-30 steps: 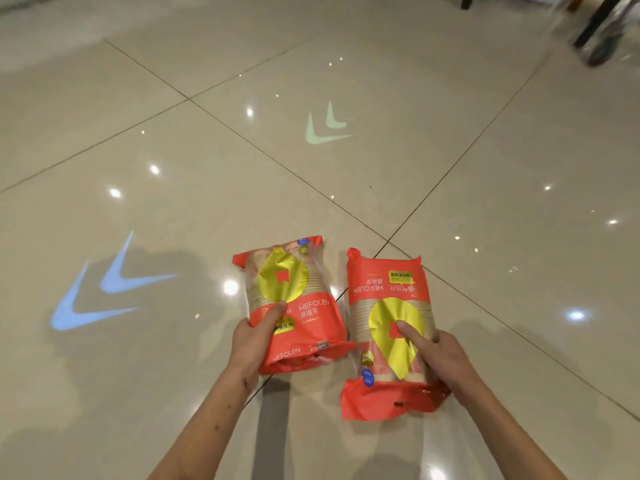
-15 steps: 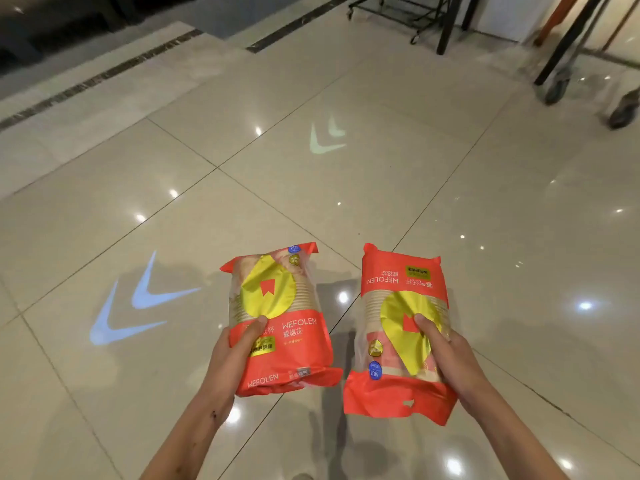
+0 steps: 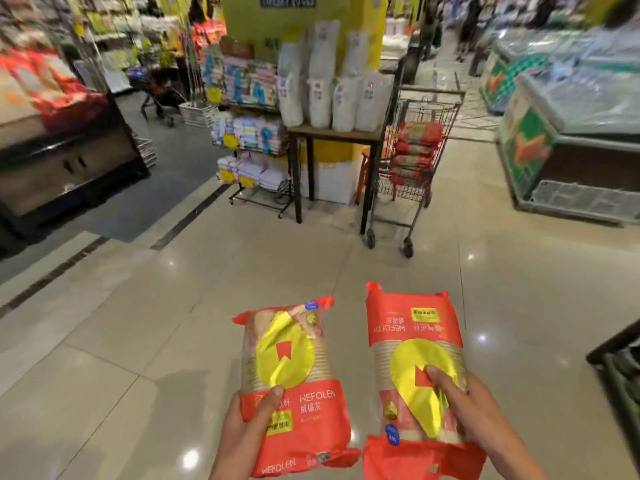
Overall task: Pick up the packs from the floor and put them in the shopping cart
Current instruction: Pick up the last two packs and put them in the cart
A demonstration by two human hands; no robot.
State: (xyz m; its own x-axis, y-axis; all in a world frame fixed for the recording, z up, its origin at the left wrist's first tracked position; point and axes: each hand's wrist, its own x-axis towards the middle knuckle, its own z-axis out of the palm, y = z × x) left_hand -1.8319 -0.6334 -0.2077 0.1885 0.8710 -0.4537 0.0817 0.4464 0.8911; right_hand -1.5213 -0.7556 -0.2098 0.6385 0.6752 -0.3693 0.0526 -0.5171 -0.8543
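I hold two red and yellow packs above the tiled floor. My left hand [image 3: 244, 431] grips the left pack [image 3: 294, 382] near its lower end, thumb on the front. My right hand [image 3: 478, 417] grips the right pack [image 3: 412, 344], thumb pressed on its yellow patch. The shopping cart [image 3: 412, 157] stands ahead, right of centre, with several similar red packs stacked inside.
A dark-legged table [image 3: 332, 136] with white bags stands just left of the cart. A wire rack [image 3: 252, 140] of folded goods is further left. A chest freezer [image 3: 568, 133] lines the right side. A dark counter [image 3: 62, 161] is at left. A dark basket edge [image 3: 620, 368] shows at the right border.
The view has lifted from the floor to the store ahead, bringing the cart into sight. Both packs stay in my hands and are raised off the floor.
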